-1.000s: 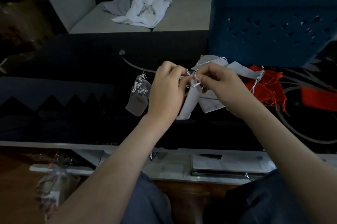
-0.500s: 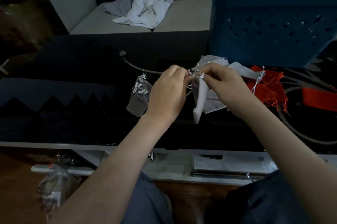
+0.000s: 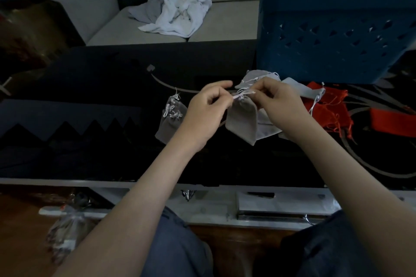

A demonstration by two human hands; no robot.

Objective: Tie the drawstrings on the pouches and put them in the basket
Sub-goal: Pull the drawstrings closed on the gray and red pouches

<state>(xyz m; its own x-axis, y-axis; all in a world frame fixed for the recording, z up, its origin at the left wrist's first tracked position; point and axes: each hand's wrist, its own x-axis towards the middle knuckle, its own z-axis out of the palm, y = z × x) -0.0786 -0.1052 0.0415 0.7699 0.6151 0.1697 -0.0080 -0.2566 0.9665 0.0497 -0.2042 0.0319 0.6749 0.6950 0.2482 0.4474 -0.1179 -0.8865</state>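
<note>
A grey pouch [image 3: 243, 119] hangs just above the dark table between my hands. My left hand [image 3: 203, 114] pinches one end of its white drawstring [image 3: 242, 94], and my right hand [image 3: 278, 102] pinches the other end at the pouch's gathered mouth. Left of my left hand lies another grey pouch [image 3: 170, 122] with its white strings knotted. More grey pouches [image 3: 262, 77] lie in a heap behind and under my right hand. Red pouches [image 3: 327, 106] lie to the right. The blue basket [image 3: 333, 26] stands at the back right of the table.
A grey strap [image 3: 162, 80] lies on the dark table [image 3: 90, 96] behind my hands. A crumpled white and grey cloth [image 3: 177, 15] sits on the sofa beyond. A red strip [image 3: 391, 122] lies at the far right. A lower shelf [image 3: 270, 207] holds flat items.
The held pouch has turned its flat side to me and hangs broader. My hands have drawn slightly apart along the string, with my left index finger now stretched out.
</note>
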